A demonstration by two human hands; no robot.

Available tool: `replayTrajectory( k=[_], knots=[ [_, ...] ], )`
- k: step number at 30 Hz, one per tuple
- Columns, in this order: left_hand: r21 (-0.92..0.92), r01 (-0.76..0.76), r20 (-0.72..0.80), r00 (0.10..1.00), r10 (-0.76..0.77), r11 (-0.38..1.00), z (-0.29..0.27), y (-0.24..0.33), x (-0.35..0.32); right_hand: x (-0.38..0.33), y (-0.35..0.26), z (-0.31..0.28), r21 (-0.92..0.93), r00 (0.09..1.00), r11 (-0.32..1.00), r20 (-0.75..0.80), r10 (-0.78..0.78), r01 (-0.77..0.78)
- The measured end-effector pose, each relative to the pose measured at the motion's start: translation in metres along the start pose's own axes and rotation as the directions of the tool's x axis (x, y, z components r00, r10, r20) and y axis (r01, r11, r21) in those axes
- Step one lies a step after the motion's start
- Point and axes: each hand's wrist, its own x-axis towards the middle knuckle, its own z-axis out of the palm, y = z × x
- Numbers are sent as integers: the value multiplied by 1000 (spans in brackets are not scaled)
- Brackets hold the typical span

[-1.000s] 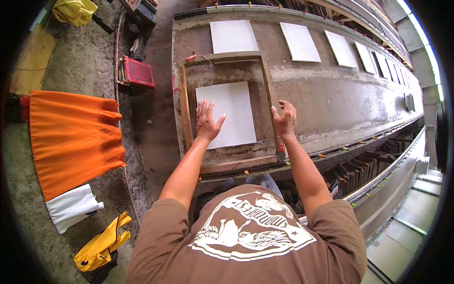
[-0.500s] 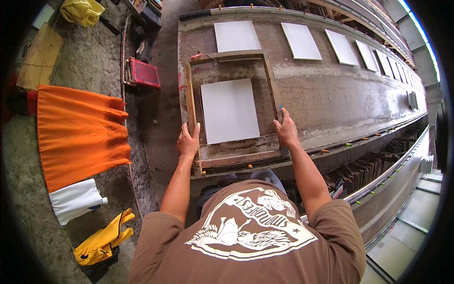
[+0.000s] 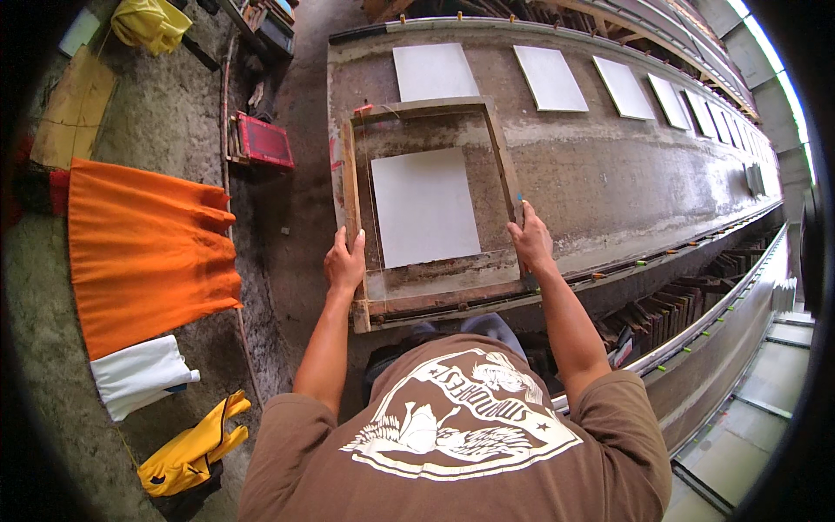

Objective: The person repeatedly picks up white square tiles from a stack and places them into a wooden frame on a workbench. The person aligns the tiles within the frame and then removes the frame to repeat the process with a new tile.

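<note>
Both my hands grip a wooden screen-printing frame [image 3: 350, 187] by its opposite side rails. My left hand [image 3: 345, 261] is wrapped round the left rail, thumb on top. On the right rail is my right hand [image 3: 532, 239], fingers closed beside a small blue mark. Through the frame's opening shows a white rectangular panel [image 3: 426, 209] on the long, stained brown table [image 3: 591, 183]. The near rail lies over the table's front edge. Whether the frame touches the table or hovers just above it, I cannot tell.
More white panels [image 3: 550, 78] lie in a row along the table's far side. Small coloured clips [image 3: 598, 276] line its near rail. A second long table [image 3: 731, 335] runs at the right. Left are an orange cloth [image 3: 152, 252], a yellow garment [image 3: 191, 448] and a red-faced frame [image 3: 265, 140].
The frame has shifted slightly toward me, its near rail now covering an orange clip at the table's front edge. Both hands keep their hold.
</note>
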Motion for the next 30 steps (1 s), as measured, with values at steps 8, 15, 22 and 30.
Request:
replayTrajectory(
  k=[8,15,22,30],
  knots=[
    [-86,-79,-80,994,72,993,-7,24,-8,-8,6,-23,18,999,999,-46,-28,29],
    [-70,-163,-170,974,149,984,-31,86,-5,9,19,-51,97,990,990,-106,-93,104],
    [-10,-241,-306,925,226,971,-9,144,-12,54,51,-98,134,984,980,-119,-134,150],
    [-72,-130,-235,966,110,989,77,231,-35,108,140,-163,73,987,987,-81,-139,145]
  ],
)
